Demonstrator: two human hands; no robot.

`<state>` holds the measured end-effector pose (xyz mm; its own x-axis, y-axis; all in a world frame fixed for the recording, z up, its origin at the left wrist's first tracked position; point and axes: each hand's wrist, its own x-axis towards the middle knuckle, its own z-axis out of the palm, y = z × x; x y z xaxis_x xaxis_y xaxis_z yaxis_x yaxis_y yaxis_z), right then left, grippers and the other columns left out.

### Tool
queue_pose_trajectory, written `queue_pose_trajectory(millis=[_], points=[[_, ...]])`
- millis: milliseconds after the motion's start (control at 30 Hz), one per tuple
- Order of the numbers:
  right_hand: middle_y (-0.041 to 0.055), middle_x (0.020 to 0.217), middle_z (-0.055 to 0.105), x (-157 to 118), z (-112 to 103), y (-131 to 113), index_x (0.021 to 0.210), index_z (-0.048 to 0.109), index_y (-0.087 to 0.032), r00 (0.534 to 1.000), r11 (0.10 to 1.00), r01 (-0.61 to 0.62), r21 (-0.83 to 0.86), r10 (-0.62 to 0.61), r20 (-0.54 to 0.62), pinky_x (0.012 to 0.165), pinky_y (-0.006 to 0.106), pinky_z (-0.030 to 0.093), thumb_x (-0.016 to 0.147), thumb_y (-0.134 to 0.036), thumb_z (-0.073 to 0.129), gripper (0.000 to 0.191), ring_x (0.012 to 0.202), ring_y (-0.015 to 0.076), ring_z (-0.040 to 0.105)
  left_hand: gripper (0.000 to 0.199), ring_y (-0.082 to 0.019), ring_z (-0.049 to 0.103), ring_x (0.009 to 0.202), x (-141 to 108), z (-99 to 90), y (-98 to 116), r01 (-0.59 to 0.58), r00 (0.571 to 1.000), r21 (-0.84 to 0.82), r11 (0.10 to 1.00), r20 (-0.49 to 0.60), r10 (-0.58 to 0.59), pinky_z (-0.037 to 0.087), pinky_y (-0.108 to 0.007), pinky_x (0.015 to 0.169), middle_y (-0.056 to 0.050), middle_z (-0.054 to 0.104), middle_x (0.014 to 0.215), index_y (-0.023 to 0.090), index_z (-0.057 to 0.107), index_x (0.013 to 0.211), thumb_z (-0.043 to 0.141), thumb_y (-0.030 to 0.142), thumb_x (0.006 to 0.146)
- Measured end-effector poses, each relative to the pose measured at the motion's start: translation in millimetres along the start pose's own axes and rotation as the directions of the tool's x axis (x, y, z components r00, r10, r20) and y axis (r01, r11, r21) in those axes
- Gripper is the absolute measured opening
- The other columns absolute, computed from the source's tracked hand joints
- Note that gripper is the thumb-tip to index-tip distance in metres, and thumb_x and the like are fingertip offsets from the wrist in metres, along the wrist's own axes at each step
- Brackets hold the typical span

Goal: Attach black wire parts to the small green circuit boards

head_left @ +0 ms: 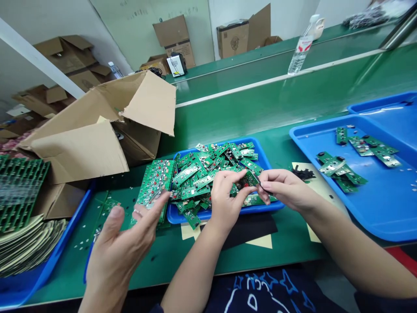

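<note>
My left hand pinches a small green circuit board between thumb and fingers, holding it up over the heaped tray. At the board's right end, my right hand has its fingertips closed on a small dark strip. Below both hands is a blue tray piled with loose green circuit boards. A larger panel of joined boards leans at its left edge. Another person's hand reaches in from the lower left, fingers extended.
Black strips lie on yellowish paper to the right. Beyond them a blue tray holds several boards. An open carton stands left, near stacked sheets. A water bottle stands on the ledge behind.
</note>
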<state>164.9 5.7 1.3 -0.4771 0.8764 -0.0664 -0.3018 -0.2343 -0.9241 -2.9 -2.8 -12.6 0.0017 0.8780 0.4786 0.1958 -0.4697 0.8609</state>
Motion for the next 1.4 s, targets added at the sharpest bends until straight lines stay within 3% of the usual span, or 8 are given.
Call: queue_pose_trajectory(millis=[67,200,433,667,900,1100,1400], points=[[-0.0006,0.049,0.056,0,0,-2,0.059,0.058,-0.015,0.998,0.998,-0.062,0.017,0.062,0.005,0.045,0.02,0.042,0.067,-0.042,0.077,0.033,0.044,0.0089,0.051,0.023,-0.022,0.06,0.097,1,0.2,1,0.09,0.996,-0.117,0.989,0.0,-0.091,0.048,-0.039,0.073,-0.004,0.062,0.083,0.029,0.071,0.087,0.067,0.049,0.074],[-0.0013,0.049,0.054,2,1,-2,0.059,0.056,-0.016,0.997,0.997,-0.073,-0.024,0.072,-0.027,0.043,0.021,0.042,0.064,-0.046,0.077,0.037,0.043,0.0087,0.049,0.034,-0.019,0.059,0.077,1,1.6,3,0.186,0.982,-0.239,0.953,0.065,-0.175,0.05,-0.034,0.069,-0.002,0.061,0.075,0.025,0.074,0.085,0.085,0.035,0.054],[-0.0026,0.059,0.056,4,5,4,0.075,0.058,-0.016,0.974,0.979,0.093,-0.182,-0.127,-0.189,0.049,0.021,0.047,0.069,-0.041,0.074,0.03,0.049,0.0085,0.052,0.032,-0.013,0.057,0.071,-1,8.1,2,0.376,0.926,-0.401,0.835,0.173,-0.334,0.05,-0.025,0.063,-0.001,0.056,0.079,0.02,0.073,0.087,0.081,0.033,0.06],[-0.0051,0.058,0.057,6,4,9,0.113,0.049,-0.019,0.967,0.981,0.127,-0.145,-0.155,-0.201,0.052,0.022,0.048,0.076,-0.037,0.069,0.045,0.05,0.01,0.054,0.035,-0.012,0.057,0.071,0,7.7,5,0.452,0.888,-0.505,0.735,0.181,-0.422,0.049,-0.023,0.068,-0.001,0.06,0.074,0.018,0.071,0.085,0.083,0.037,0.057],[0.001,0.069,0.061,4,6,14,0.078,0.059,-0.018,0.913,0.917,0.25,-0.31,-0.33,-0.24,0.052,0.023,0.046,0.075,-0.037,0.07,0.022,0.057,0.0106,0.055,0.033,-0.012,0.059,0.075,0,9.7,6,0.462,0.882,-0.519,0.719,0.183,-0.435,0.051,-0.024,0.071,-0.001,0.064,0.078,0.018,0.071,0.084,0.083,0.034,0.058],[0.0012,0.068,0.059,4,8,20,0.079,0.058,-0.018,0.92,0.913,0.196,-0.359,-0.298,-0.256,0.054,0.025,0.044,0.077,-0.036,0.067,0.02,0.061,0.0127,0.054,0.036,-0.016,0.062,0.08,0,10.5,5,0.486,0.869,-0.483,0.728,0.18,-0.461,0.053,-0.028,0.071,-0.004,0.066,0.083,0.017,0.07,0.085,0.083,0.035,0.056],[-0.0019,0.058,0.053,5,10,15,0.074,0.057,-0.017,0.939,0.937,0.15,-0.317,-0.235,-0.25,0.047,0.022,0.039,0.076,-0.037,0.067,0.022,0.049,0.0094,0.047,0.036,-0.015,0.06,0.079,0,10.5,3,0.5,0.859,-0.446,0.742,0.151,-0.489,0.052,-0.027,0.071,-0.002,0.064,0.081,0.018,0.071,0.086,0.084,0.033,0.055]])
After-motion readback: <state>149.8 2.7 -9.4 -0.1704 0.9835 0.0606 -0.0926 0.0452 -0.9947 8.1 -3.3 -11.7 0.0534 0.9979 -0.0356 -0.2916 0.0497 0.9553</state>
